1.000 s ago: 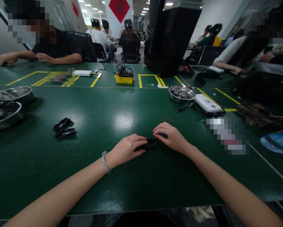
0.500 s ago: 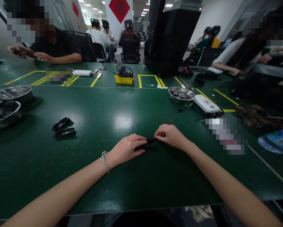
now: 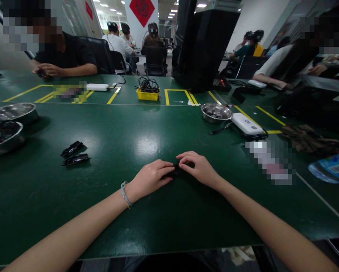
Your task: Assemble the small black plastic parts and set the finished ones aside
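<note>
My left hand (image 3: 151, 177) is closed around a small black plastic part (image 3: 175, 172) lying low over the green table, thumb on the near side and fingers on the far side. The part is dark and mostly covered, so its exact kind does not show. My right hand (image 3: 198, 168) is curled at the part's right end, thumb and forefinger bent close together; anything between them is too small or dark to make out. Two black plastic pieces (image 3: 75, 159) lie side by side on the table to the left.
Metal bowls (image 3: 8, 145), one with black cables, stand at the left edge. A small metal bowl (image 3: 216, 113) holds dark bits, beside a white power bank (image 3: 247, 124). A yellow tray (image 3: 147, 95) of cables sits further back. Co-workers sit across the table and to the right.
My right hand has moved left, onto the right end of the black part, and its fingers have shifted from a tight pinch to a looser curl. My left hand stays nearly still.
</note>
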The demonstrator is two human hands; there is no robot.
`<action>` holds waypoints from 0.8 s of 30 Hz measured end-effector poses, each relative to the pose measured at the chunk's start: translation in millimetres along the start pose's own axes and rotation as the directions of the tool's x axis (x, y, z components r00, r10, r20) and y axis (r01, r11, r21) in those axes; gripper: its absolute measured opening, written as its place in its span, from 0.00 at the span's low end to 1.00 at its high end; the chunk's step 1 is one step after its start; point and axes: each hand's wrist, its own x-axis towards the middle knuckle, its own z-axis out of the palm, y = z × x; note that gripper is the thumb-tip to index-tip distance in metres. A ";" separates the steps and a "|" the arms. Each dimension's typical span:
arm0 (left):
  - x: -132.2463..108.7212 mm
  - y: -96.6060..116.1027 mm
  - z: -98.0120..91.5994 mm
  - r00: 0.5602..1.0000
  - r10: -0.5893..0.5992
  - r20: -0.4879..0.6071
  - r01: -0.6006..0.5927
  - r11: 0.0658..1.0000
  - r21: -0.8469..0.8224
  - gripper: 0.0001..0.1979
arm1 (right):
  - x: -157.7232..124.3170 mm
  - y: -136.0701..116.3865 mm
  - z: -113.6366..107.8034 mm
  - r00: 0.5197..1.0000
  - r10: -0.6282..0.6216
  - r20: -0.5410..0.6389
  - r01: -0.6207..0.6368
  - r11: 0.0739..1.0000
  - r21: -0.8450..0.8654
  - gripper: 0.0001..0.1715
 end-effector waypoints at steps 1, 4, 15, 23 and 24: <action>0.1 0.0 0.1 1.000 -0.002 -0.009 0.002 1.000 0.006 0.14 | -0.1 -0.9 2.9 1.000 -0.001 0.009 0.001 1.000 0.013 0.04; 0.5 0.5 -0.5 1.000 -0.001 -0.028 0.002 1.000 0.024 0.14 | -0.7 -1.1 8.7 1.000 0.003 0.009 -0.003 1.000 0.030 0.05; 1.2 1.1 -2.2 1.000 -0.013 -0.019 0.013 0.999 0.036 0.14 | -1.6 1.9 11.4 1.000 -0.023 0.014 0.023 0.999 0.033 0.05; 0.8 0.4 -0.8 1.000 -0.015 -0.019 0.016 1.000 0.018 0.14 | -5.7 -7.0 13.4 0.998 -0.033 -0.049 0.030 0.998 -0.062 0.04; 0.7 0.4 -0.7 1.000 -0.018 -0.017 0.018 1.000 0.017 0.14 | -6.5 -8.1 13.5 0.998 -0.033 -0.052 0.029 0.997 -0.078 0.04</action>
